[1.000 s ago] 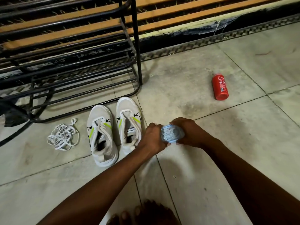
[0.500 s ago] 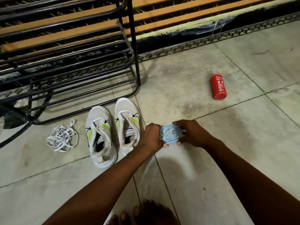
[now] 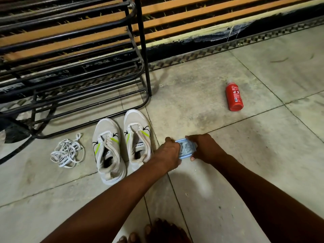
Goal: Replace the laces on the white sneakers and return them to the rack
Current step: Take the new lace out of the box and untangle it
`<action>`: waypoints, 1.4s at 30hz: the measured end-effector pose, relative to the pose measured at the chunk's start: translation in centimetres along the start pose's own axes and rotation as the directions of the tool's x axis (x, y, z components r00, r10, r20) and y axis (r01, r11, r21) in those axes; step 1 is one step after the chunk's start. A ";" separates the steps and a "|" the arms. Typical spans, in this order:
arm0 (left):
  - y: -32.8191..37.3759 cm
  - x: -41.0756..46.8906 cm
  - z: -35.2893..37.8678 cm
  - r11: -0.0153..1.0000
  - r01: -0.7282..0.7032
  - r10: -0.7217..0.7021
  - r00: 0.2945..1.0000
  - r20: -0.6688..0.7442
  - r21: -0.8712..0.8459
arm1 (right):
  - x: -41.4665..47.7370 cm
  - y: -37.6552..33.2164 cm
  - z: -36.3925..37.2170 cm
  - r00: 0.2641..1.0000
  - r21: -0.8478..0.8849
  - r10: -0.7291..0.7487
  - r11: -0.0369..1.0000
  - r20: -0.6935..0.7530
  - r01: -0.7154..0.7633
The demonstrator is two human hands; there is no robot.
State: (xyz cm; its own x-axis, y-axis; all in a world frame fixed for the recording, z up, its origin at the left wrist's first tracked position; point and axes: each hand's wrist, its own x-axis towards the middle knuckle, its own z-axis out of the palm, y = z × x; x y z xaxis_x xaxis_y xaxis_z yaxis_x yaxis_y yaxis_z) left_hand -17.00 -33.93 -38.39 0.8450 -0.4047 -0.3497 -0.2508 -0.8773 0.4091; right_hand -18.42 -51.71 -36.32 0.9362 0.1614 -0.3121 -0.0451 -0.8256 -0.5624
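Two white sneakers with green accents stand side by side on the floor without laces, the left sneaker (image 3: 107, 151) and the right sneaker (image 3: 137, 137). A loose pile of white laces (image 3: 67, 150) lies to their left. Just right of the sneakers, my left hand (image 3: 169, 152) and my right hand (image 3: 204, 148) both grip a small clear packet with blue edges (image 3: 186, 148), which holds pale laces. My hands grip it from opposite sides, a little above the floor. The black metal shoe rack (image 3: 75, 71) stands behind the sneakers.
A red bottle (image 3: 234, 96) lies on its side on the floor tiles at the right. A dark wall base with a patterned strip (image 3: 228, 42) runs behind. My bare foot (image 3: 157, 232) shows at the bottom edge. A black object (image 3: 12, 130) sits at the far left.
Both hands stay on the packet and have shifted their grip a little; the packet has turned slightly between them. The sneakers, loose laces and bottle have not moved.
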 end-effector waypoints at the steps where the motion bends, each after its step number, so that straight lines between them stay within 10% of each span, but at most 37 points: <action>1: 0.1 0.0 -0.1 1.000 -0.004 0.004 1.000 0.003 0.007 | 0.1 0.0 -0.1 1.000 0.007 0.008 1.000 0.006 -0.008; 12: -0.3 -2.5 -5.4 0.942 0.001 -0.119 0.936 -0.330 -0.336 | 0.4 -0.8 -0.8 0.999 0.622 0.042 0.782 0.001 -0.034; 27: -5.2 -5.0 -11.6 0.398 -0.350 -0.399 0.766 -0.504 -0.848 | 4.7 -14.1 -0.4 0.955 0.913 0.161 0.368 -0.250 0.177; 35: -8.3 -4.5 -16.3 0.353 -0.312 -0.398 0.803 -0.443 -0.882 | 6.1 -18.6 -2.4 0.941 0.837 0.098 0.494 -0.324 0.237; 42: -10.5 -1.7 -21.8 0.529 -0.371 -0.462 0.628 -0.626 -0.763 | 11.4 -24.0 -4.5 0.845 0.720 0.118 0.592 -0.521 0.361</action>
State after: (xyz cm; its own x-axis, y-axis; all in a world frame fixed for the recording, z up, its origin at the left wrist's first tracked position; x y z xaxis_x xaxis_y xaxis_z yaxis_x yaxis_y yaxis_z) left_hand -5.49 -18.47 -23.74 0.9423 0.3128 0.1189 -0.0858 -0.1176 0.9894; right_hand -5.11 -32.53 -22.92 0.9676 -0.2427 0.0689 0.0607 -0.0412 -0.9973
